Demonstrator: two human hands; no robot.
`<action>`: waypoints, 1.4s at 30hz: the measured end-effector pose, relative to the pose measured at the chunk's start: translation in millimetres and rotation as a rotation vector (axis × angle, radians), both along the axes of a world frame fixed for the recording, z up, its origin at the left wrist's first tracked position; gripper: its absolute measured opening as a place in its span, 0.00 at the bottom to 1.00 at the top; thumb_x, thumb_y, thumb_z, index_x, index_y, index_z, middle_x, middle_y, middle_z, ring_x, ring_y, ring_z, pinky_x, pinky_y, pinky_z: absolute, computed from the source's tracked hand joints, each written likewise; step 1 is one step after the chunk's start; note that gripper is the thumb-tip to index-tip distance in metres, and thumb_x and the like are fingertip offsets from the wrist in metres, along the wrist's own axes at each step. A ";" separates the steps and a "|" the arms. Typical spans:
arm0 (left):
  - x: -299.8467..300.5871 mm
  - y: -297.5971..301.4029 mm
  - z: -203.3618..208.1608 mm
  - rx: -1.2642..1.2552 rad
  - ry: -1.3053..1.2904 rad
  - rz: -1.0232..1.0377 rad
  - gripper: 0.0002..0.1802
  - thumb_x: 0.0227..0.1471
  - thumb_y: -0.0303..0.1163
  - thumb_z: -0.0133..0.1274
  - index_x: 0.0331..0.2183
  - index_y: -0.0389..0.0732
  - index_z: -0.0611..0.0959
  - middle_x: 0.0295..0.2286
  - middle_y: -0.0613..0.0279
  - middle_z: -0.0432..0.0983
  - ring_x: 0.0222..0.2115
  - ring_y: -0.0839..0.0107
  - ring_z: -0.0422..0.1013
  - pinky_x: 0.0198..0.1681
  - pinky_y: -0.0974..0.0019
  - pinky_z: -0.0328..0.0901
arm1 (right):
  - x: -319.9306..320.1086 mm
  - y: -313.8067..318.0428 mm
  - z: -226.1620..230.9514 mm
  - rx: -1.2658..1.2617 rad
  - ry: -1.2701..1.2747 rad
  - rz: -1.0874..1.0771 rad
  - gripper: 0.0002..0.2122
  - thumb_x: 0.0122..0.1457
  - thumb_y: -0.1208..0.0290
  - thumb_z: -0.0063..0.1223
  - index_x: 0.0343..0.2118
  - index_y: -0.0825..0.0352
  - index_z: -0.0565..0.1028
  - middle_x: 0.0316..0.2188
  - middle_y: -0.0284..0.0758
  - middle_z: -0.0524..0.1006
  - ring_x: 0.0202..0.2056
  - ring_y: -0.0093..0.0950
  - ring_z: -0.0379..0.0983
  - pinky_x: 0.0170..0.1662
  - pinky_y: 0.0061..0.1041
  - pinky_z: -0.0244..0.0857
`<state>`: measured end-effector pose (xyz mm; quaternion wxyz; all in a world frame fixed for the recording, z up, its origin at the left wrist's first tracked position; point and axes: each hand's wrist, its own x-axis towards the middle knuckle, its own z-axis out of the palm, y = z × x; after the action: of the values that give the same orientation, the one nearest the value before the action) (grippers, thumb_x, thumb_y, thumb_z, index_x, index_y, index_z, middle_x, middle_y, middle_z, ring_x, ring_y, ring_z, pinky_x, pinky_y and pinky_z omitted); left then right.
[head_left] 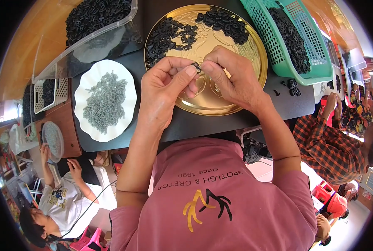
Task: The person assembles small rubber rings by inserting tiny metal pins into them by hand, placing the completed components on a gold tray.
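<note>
Above the near half of a round gold tray [220, 109], my two hands meet. My left hand [163, 85] pinches a small black plastic piece [197, 67] with a hole in it, between thumb and forefinger. Close against that piece, my right hand [236, 79] is closed, thumb pressed to its curled fingers; whatever lies between them is hidden. Piles of similar black pieces [224, 26] lie along the tray's far left and far right. To the left stands a white scalloped plate [82, 90] heaped with small grey spring-like pieces [105, 102].
A clear plastic bin [84, 46] of black pieces stands far left. At far right is a green basket [274, 42] holding more, with several loose black parts [294, 88] near it. People sit at left, in a white shirt [67, 201], and right, in a plaid shirt [328, 146].
</note>
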<state>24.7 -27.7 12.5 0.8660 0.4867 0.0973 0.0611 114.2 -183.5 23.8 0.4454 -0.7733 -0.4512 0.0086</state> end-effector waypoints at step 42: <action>8.3 -2.3 -4.0 0.102 0.034 -0.051 0.05 0.53 0.24 0.54 0.32 0.32 0.78 0.21 0.62 0.74 0.21 0.79 0.69 0.26 0.76 0.66 | 2.7 -2.5 -5.6 0.026 -0.005 0.016 0.03 0.56 0.76 0.51 0.29 0.68 0.69 0.23 0.41 0.67 0.26 0.43 0.69 0.28 0.36 0.62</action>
<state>33.1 -30.0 8.5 0.8396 0.5334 0.0962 0.0359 116.9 -186.1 18.2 0.4543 -0.7636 -0.4587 0.0044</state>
